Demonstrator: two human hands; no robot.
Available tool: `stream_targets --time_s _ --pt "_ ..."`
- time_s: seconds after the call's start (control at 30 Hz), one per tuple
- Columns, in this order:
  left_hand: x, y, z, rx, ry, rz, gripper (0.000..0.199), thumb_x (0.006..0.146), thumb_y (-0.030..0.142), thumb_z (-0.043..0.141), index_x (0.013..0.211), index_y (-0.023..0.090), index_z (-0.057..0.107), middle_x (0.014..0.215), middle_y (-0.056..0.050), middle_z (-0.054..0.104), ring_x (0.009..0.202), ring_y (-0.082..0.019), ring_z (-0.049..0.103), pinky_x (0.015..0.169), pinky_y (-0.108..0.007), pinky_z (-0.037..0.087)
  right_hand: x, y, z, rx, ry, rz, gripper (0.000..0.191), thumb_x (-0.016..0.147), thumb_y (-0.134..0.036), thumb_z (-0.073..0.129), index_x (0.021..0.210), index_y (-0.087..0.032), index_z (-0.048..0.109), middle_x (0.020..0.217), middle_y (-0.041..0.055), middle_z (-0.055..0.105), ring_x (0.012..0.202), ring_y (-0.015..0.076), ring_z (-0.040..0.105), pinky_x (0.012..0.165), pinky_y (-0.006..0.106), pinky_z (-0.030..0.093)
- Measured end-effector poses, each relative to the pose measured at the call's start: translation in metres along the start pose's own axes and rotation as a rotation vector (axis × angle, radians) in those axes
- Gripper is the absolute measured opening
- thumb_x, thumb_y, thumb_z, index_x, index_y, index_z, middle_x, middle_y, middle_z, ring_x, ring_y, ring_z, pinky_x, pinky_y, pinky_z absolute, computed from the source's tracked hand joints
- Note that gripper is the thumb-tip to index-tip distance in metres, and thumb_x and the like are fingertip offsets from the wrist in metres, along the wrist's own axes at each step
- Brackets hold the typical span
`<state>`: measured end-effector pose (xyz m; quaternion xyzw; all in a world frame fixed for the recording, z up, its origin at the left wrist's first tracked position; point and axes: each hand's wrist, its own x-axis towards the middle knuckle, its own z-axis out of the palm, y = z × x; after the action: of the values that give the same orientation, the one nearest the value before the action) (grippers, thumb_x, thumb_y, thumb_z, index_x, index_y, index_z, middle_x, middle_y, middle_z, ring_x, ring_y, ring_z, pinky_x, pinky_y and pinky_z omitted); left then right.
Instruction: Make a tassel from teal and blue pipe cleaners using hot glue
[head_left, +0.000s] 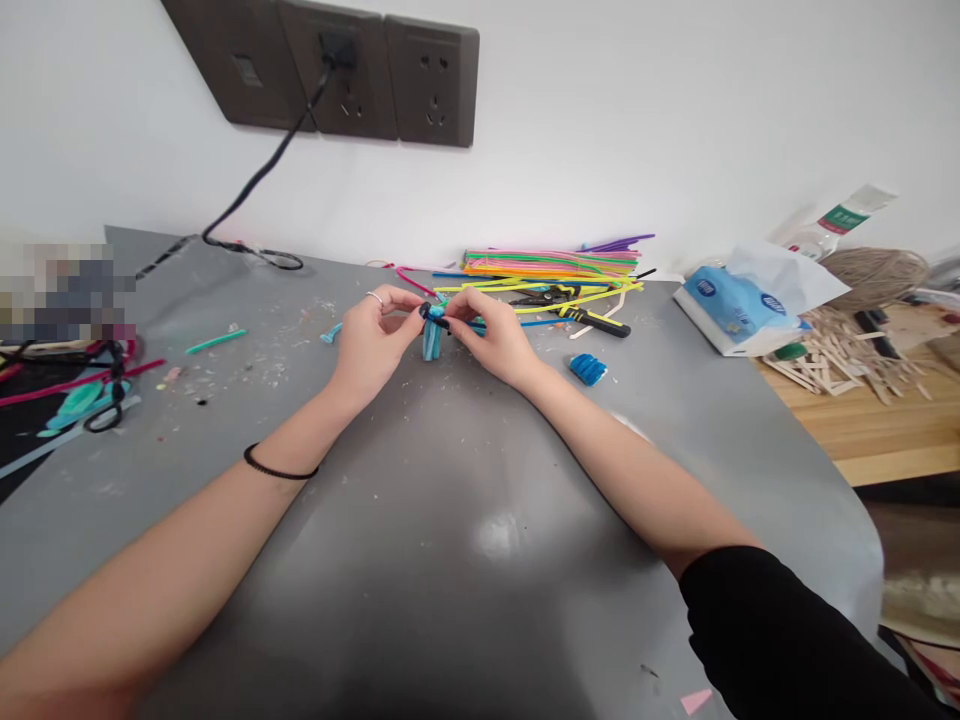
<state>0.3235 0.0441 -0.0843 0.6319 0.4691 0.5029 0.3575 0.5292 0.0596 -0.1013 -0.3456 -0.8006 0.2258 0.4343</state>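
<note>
Over the grey worktop point(420, 540), the left hand point(375, 345) and right hand point(501, 345) pinch a black strip point(436, 318) atop the light-blue bundle point(431, 344) between them, which uneven pulling could twist loose.

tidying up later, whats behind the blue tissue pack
Behind the tissue pack, a clear bottle with a green label and some brown twine show. The pulled-up tissue hides the bottle's lower end and whatever surrounds it.

Both hands point(431, 332) pinch close together, forearms angled inward.
</note>
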Motion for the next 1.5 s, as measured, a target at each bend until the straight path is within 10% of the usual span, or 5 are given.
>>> stream_targets --time_s 0.73,0.97,1.5 --pt "0.003 -0.003 0.004 -0.22 -0.014 -0.105 0.046 0.076 0.061 0.095 0.092 0.022 0.076 0.101 -0.009 0.08 0.104 -0.028 0.074 0.097 -0.04 0.058 -0.002 0.001 0.002 0.038 -0.011 -0.002 0.019 0.106 -0.032 0.055 0.11 -0.02 0.068 0.107 0.01 0.079 0.095 0.0214 0.072 0.094 0.038 0.061" --pt "0.003 -0.007 0.007 -0.333 -0.03 -0.142 0.065 0.058 0.069 0.104 0.09 0.021 0.074 0.097 -0.008 0.08 0.096 -0.025 0.074 0.088 -0.037 0.06 -0.001 -0.002 0.001 0.031 -0.031 -0.034 0.014 0.109 -0.034 0.054 0.107 -0.023 0.062 0.101 0.0072 0.076 0.089 0.0198 0.07 0.09 0.037 0.06" --pt "0.005 -0.007 0.005 -0.498 -0.069 -0.291 0.053 0.061 0.059 0.105 0.081 0.024 0.07 0.082 -0.003 0.075 0.076 -0.02 0.071 0.066 -0.032 0.053 -0.001 -0.004 0.001 0.041 -0.01 -0.004 0.01 0.106 -0.029 0.055 0.103 -0.023 0.062 0.097 0.0056 0.075 0.087 0.0204 0.07 0.088 0.038 0.061"
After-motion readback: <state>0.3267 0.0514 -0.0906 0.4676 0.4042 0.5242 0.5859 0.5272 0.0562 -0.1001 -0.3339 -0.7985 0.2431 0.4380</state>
